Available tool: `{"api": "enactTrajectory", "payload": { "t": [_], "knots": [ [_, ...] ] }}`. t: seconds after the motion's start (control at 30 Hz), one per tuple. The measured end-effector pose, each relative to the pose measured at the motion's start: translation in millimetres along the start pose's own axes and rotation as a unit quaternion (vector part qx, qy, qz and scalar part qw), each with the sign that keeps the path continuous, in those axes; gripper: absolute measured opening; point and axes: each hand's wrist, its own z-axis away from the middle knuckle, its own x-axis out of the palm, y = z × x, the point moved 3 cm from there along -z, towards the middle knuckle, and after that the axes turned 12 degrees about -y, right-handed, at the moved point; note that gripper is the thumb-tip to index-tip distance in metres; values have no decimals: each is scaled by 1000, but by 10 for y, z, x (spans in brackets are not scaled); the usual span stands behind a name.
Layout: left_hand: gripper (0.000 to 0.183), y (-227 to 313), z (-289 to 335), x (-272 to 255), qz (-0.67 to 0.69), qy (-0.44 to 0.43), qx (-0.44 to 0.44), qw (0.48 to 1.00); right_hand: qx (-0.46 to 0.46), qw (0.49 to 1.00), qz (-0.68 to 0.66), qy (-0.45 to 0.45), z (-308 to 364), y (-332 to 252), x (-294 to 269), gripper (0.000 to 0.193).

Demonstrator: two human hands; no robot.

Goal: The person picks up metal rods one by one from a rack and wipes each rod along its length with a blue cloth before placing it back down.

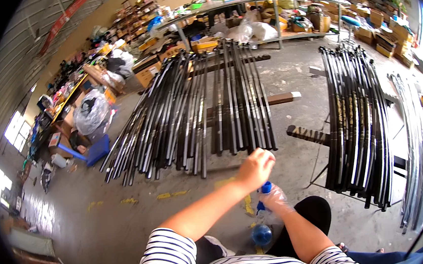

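Observation:
My left hand (259, 168) is bare and closed, its fingers curled in beside the near ends of the black poles (240, 109). What those fingers hold, if anything, is hidden. Just below it, my right hand (276, 199) wears a clear plastic glove and grips a spray bottle (262, 235) with a blue head and trigger. The bottle's see-through bluish body hangs below the hand, above the floor by my legs. Many dark, shiny poles lie side by side in front of me, their near ends facing my hands.
To the right, a second bundle of black poles (356, 128) rests on a rack, with a wrapped crossbar (307, 135) sticking out. Pale plastic-covered lengths (414, 148) lie beyond it. A cluttered workbench (239, 1) stands at the back. A blue bin (97, 150) and bagged goods (92, 113) are at left.

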Motion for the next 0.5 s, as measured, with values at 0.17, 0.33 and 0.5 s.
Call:
{"api": "enactTrajectory", "payload": {
  "t": [0.17,0.33,0.5],
  "knots": [
    [11,727,435,-162,108,-57,94,988,-378,854,276,227,-545,572,299,16],
    [37,1783,987,-877,43,27,367,929,-141,987,-25,78,-496,725,166,16],
    [21,2395,1386,-1234,196,235,388,870,-91,990,-50,100,-212,524,189,15]
  ]
}}
